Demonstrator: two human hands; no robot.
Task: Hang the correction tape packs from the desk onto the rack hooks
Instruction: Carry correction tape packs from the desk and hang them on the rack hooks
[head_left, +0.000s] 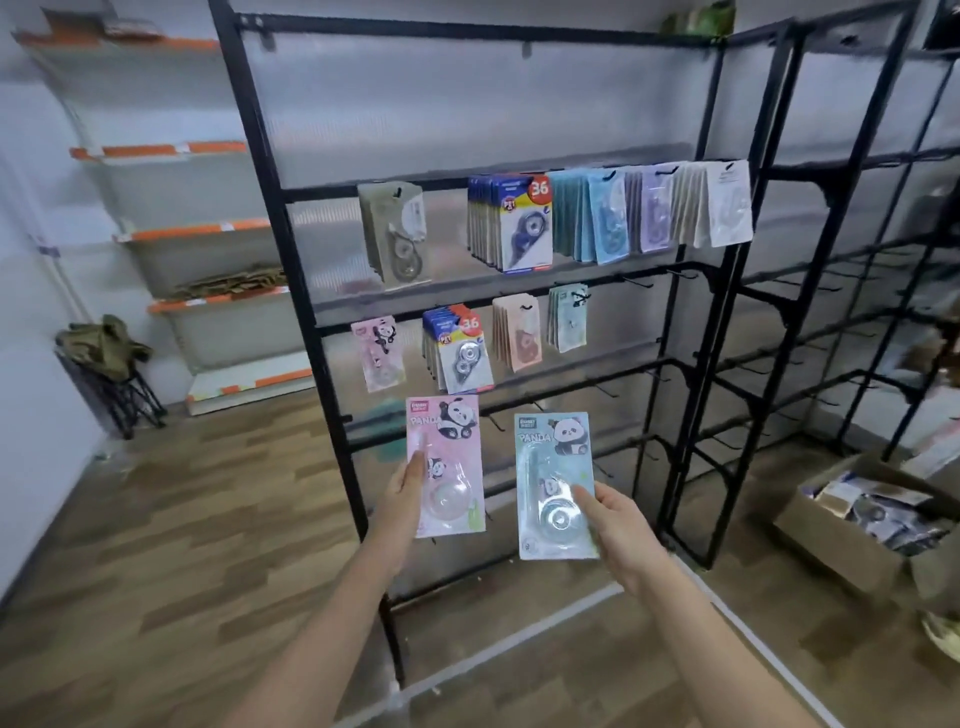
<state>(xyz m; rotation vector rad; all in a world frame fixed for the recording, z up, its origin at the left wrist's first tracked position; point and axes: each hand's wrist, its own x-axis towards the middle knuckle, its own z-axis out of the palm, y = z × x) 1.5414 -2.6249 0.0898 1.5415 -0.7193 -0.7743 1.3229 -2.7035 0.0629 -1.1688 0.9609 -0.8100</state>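
Note:
My left hand (404, 493) pinches a pink panda correction tape pack (453, 462) by its lower left edge, upright in front of the black rack (322, 332). My right hand (615, 525) pinches a light blue panda pack (550, 483) at its lower right, also upright. Both packs float below the rack's second hook row. On that row hang a pink panda pack (378, 353), blue "36" packs (460, 353), beige packs (519, 338) and pale green packs (567, 317). The upper row holds several more packs (511, 223). The desk is out of view.
Bare black hooks (680, 274) stick out at the right of the second row and on lower bars. A second black rack (831, 291) stands to the right. An open cardboard box (831, 540) of packs sits on the wooden floor at right. White shelves (208, 306) line the left wall.

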